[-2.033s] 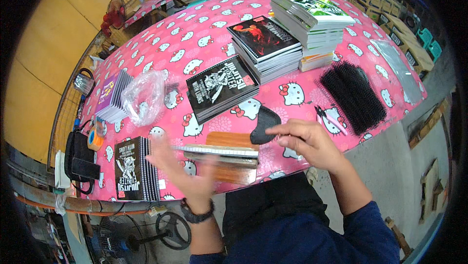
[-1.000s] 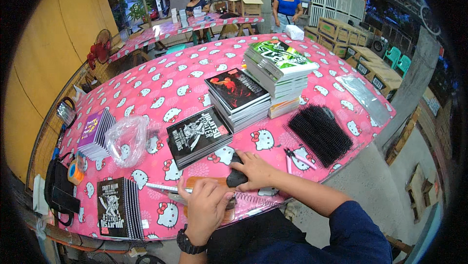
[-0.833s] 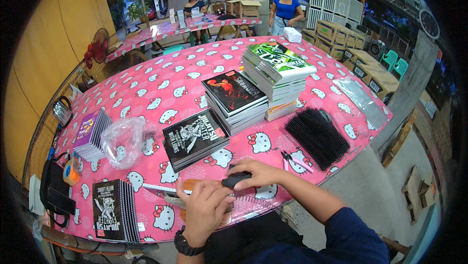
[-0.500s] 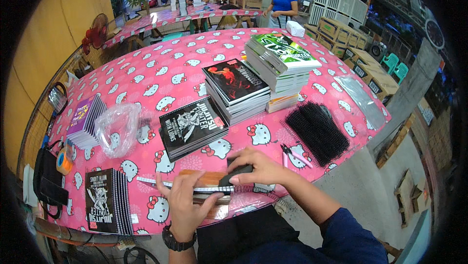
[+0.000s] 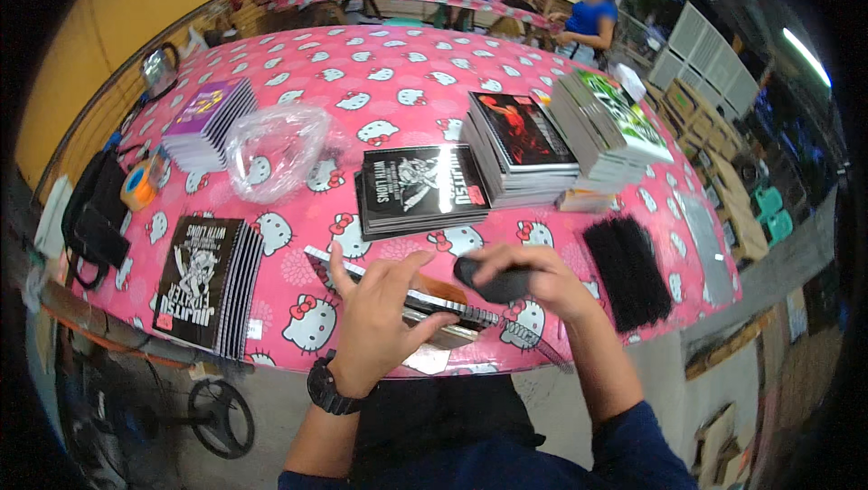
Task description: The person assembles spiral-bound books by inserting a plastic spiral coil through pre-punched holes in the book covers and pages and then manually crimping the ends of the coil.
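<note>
While left hand (image 5: 375, 327) pins the spiral-bound booklet (image 5: 434, 302) flat at the bench (image 5: 380, 83) front edge, right hand (image 5: 533, 277) fingers wrap a black tool (image 5: 493, 280). Finished booklet stacks (image 5: 520, 142) wait behind; this one looks mid-binding.

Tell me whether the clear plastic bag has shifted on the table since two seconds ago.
No. The clear plastic bag still lies between the purple-covered stack and the black-covered stack; only the camera moved.
</note>
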`<state>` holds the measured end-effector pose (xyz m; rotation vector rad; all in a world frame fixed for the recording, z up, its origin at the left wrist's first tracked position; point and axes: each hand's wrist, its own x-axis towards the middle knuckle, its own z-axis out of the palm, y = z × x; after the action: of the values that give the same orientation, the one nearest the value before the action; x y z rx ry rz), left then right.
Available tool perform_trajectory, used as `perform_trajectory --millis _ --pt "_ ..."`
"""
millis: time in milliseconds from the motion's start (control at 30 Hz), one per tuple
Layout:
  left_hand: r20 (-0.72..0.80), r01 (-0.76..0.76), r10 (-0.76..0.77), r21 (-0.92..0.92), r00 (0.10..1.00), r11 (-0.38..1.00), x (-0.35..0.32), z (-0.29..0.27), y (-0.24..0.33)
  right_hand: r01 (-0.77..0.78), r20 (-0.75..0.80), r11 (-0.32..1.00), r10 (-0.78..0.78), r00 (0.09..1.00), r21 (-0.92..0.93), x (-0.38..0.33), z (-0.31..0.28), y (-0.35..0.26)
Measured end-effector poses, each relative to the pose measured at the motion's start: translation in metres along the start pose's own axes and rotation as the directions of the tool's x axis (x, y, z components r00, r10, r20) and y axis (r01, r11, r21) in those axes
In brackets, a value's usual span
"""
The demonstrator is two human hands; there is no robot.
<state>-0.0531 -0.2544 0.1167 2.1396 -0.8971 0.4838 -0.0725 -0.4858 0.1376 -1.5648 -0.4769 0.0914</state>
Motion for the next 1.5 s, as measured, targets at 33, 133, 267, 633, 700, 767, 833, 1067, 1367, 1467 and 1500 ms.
perform_trajectory --millis 33,133,267,633,700,767,833,1067,1367,1467,1500 --pt "-0.024 -0.014 0.014 0.019 1.000 1.000 0.001 -0.001 -0.003 -0.014 0.081 0.999 0.016 0.997 -0.034 0.006 0.005 -0.002" --pt "-0.058 -0.037 0.038 0.015 0.998 0.999 0.007 0.000 -0.001 -0.224 -0.047 0.695 0.264 0.963 -0.683 0.019 -0.009 0.002" --pt "-0.108 0.053 -0.053 -0.007 0.993 0.999 0.001 -0.006 -0.015 -0.042 0.178 0.995 0.057 0.982 -0.088 0.015 0.004 0.000" --pt "-0.350 0.069 -0.078 -0.038 0.933 0.997 -0.006 -0.007 -0.032 0.025 0.143 0.989 -0.004 0.990 -0.148 0.033 0.014 -0.008" --pt "-0.464 0.146 -0.250 -0.248 0.850 0.958 -0.014 -0.005 -0.050 0.084 0.204 0.952 -0.023 0.979 -0.295 0.040 0.025 -0.006" --pt "-0.372 0.121 -0.375 -0.554 0.849 0.824 -0.023 0.012 -0.062 -0.135 0.067 0.889 0.182 0.981 -0.438 0.045 0.021 0.000" --pt "-0.249 0.058 -0.501 -0.852 0.829 0.520 -0.024 0.019 -0.061 -0.060 0.068 0.998 0.061 0.996 -0.012 0.040 0.028 -0.004" --pt "-0.280 0.065 -0.516 -0.831 0.809 0.553 -0.024 0.024 -0.076 -0.017 0.098 0.977 -0.004 0.995 0.211 0.049 0.033 0.002" --pt "-0.247 0.056 -0.499 -0.854 0.831 0.517 -0.022 0.026 -0.069 -0.090 0.119 0.862 0.171 0.978 -0.499 0.075 0.035 0.010" --pt "-0.257 0.038 -0.481 -0.852 0.839 0.522 -0.019 0.021 -0.071 0.000 0.101 0.982 -0.020 0.995 0.191 0.077 0.036 0.013" --pt "-0.223 0.084 -0.492 -0.846 0.841 0.526 -0.023 0.022 -0.071 -0.033 0.185 0.940 -0.032 0.982 0.340 0.077 0.045 0.006"
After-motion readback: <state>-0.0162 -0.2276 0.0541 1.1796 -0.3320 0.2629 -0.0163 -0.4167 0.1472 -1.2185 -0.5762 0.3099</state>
